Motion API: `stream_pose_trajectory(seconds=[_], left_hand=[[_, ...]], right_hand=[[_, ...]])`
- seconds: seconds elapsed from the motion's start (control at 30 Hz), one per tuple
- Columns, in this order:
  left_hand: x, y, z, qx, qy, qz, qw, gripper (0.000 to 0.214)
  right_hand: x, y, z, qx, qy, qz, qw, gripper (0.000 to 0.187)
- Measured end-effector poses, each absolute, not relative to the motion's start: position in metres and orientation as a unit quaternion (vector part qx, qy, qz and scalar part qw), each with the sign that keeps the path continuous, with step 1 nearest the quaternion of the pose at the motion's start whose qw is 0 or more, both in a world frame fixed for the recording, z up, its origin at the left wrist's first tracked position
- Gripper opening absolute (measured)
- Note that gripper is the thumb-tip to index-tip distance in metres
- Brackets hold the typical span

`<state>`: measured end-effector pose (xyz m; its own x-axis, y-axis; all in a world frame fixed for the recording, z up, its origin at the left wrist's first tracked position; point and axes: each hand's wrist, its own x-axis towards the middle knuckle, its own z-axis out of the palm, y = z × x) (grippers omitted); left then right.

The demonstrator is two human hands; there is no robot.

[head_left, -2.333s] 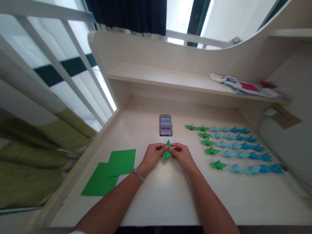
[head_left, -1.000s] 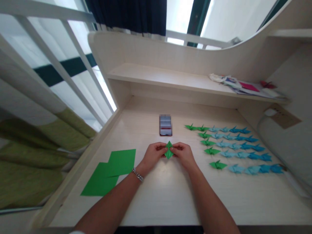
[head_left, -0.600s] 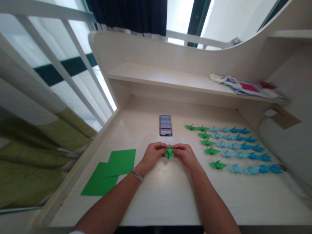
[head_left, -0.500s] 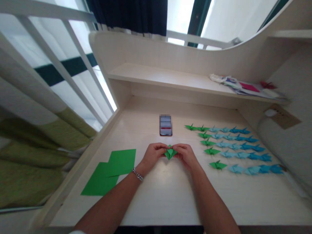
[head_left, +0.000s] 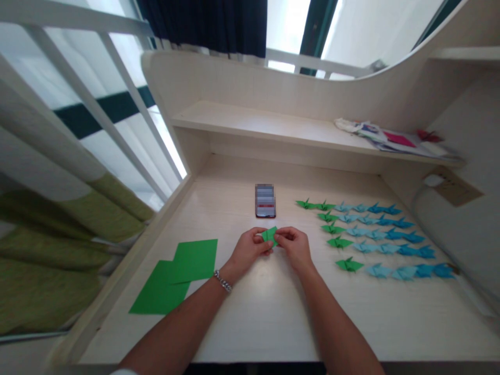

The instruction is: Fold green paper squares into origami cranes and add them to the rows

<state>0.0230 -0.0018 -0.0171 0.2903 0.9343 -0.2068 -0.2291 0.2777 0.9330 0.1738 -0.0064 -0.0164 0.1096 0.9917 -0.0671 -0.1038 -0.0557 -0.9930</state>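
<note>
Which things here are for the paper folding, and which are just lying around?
For the folding: green folded piece pinched by left hand and right hand; green paper sheets; finished paper cranes.
Lying about: phone; papers on the shelf.

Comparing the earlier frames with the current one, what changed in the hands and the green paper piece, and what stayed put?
The folded green paper turned from upright and pointed to a flatter, sideways tilt and sits slightly farther up the desk. Both the left hand and right hand kept pinching it; nothing was released. The phone, green sheets and rows of paper cranes did not move.
</note>
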Motion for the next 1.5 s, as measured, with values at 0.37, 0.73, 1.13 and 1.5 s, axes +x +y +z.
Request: stream_pose_trajectory(seconds=[0.37, 0.73, 1.13, 1.5], left_hand=[[0.021, -0.005, -0.012, 0.506, 0.437, 0.392, 0.632, 0.035], [0.024, -0.005, -0.014, 0.554, 0.447, 0.365, 0.6, 0.02], [0.019, -0.003, -0.017, 0.573, 0.501, 0.437, 0.479, 0.024], [0.015, 0.001, -0.01, 0.528, 0.505, 0.459, 0.505, 0.035]], right_hand=[[0.171, -0.009, -0.016, -0.5, -0.443, 0.544, 0.508, 0.039], [0.174, -0.005, -0.02, -0.548, -0.465, 0.491, 0.492, 0.024], [0.177, -0.003, -0.018, -0.547, -0.454, 0.477, 0.518, 0.027], [0.18, -0.007, -0.006, -0.555, -0.529, 0.422, 0.484, 0.02]])
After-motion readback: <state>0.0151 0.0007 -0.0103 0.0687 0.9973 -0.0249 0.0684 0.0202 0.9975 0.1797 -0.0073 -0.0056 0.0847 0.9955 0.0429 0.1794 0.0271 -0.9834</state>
